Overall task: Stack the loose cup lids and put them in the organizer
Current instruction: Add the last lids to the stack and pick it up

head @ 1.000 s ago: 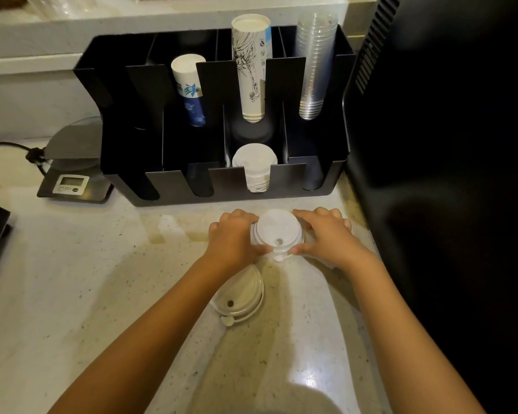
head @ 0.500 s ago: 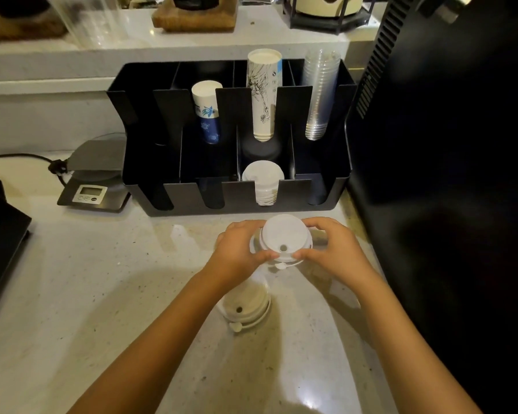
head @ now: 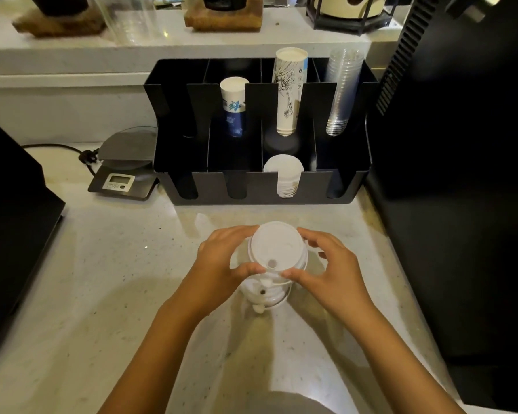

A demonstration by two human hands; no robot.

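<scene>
A stack of white cup lids [head: 277,249] is held above the pale counter between both hands. My left hand [head: 222,264] grips its left side and my right hand [head: 331,264] grips its right side, thumbs under the near rim. Right below it, a few more white lids [head: 265,297] lie on the counter, partly hidden by the held stack. The black organizer [head: 335,186] stands behind, with a stack of white lids [head: 284,174] in its front row, third slot from the left.
The organizer's back row holds a blue-patterned paper cup stack [head: 234,109], a tall white printed cup stack [head: 289,91] and clear plastic cups [head: 341,91]. A small digital scale [head: 123,171] sits to its left. A large black machine [head: 461,174] borders the right; another black appliance [head: 9,222] is on the left.
Both hands have lifted the lid stack and drawn it back toward me, so it now hangs over the loose lids on the counter. The camera has tilted up.
</scene>
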